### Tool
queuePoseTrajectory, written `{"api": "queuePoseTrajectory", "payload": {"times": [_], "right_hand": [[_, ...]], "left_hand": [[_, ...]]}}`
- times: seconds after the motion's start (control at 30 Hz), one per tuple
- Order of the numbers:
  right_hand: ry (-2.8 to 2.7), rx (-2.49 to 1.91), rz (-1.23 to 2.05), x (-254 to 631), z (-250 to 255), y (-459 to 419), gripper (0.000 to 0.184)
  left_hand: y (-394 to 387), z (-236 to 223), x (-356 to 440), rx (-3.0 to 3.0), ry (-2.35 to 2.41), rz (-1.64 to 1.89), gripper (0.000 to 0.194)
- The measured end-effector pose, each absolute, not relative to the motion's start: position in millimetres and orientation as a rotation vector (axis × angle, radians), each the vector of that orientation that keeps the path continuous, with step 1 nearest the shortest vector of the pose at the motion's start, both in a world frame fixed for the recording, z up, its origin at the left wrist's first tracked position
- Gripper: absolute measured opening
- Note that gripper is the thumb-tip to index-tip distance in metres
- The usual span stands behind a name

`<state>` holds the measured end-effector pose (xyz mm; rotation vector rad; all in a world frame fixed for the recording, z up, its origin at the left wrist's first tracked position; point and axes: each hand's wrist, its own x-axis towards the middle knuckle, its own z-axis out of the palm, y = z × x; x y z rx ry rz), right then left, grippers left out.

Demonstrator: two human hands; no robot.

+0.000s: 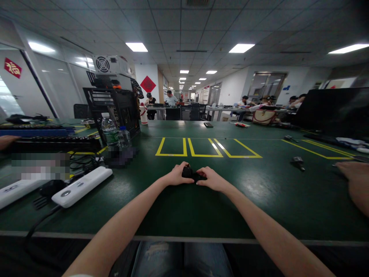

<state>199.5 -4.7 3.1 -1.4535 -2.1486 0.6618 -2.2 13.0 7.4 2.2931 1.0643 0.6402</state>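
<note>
Near the middle of the green table (pixel 178 215), my left hand (pixel 175 175) and my right hand (pixel 212 180) face each other over a small black object (pixel 187 172). The fingers of my left hand curl round its bulkier left part. My right hand pinches the thinner right end, thumb and fingers close together. My fingers cover much of the object, and it is too dark for me to tell its kind. Both hands are low, at or just above the table top. Yellow tape outlines (pixel 205 155) mark the table just beyond them.
On the left are a white power strip (pixel 83 187), a water bottle (pixel 109 130), a smaller blue-capped bottle (pixel 124 137) and an open computer case (pixel 115 104). A small dark gadget (pixel 297 162) lies right. Other people's hands reach in at the left (pixel 8 141) and right edges (pixel 356 181).
</note>
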Motion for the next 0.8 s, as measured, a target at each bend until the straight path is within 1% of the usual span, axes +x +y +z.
{"api": "queuePoseTrajectory", "payload": {"times": [0.1, 0.2, 0.3, 0.4, 0.5, 0.57, 0.67, 0.8], "right_hand": [[-2.157, -1.508, 0.587, 197, 2, -2, 0.05], [-2.164, -1.485, 0.567, 196, 6, -4, 0.043], [-2.186, -1.348, 0.609, 192, 12, -12, 0.038], [-2.186, -1.167, 0.738, 174, 17, -21, 0.036], [-2.206, -0.996, 0.897, 134, 16, -29, 0.037], [-2.215, -0.917, 0.947, 94, 13, -34, 0.038], [-2.196, -0.865, 0.929, 28, 8, -45, 0.034], [-2.162, -0.798, 0.91, -41, 7, -66, 0.029]], "left_hand": [[13, 7, -2, 2.273, 1.078, 0.628, 0.062], [13, 6, -1, 2.251, 1.096, 0.643, 0.063], [9, 7, -7, 2.245, 1.081, 0.655, 0.064], [-7, 11, -27, 2.255, 1.04, 0.635, 0.064], [-34, 13, -65, 2.259, 1.064, 0.634, 0.063], [-55, 13, -98, 2.231, 1.132, 0.647, 0.063], [-82, 12, -153, 2.162, 1.338, 0.711, 0.063], [-105, 11, -212, 2.118, 1.5, 0.722, 0.057]]}}
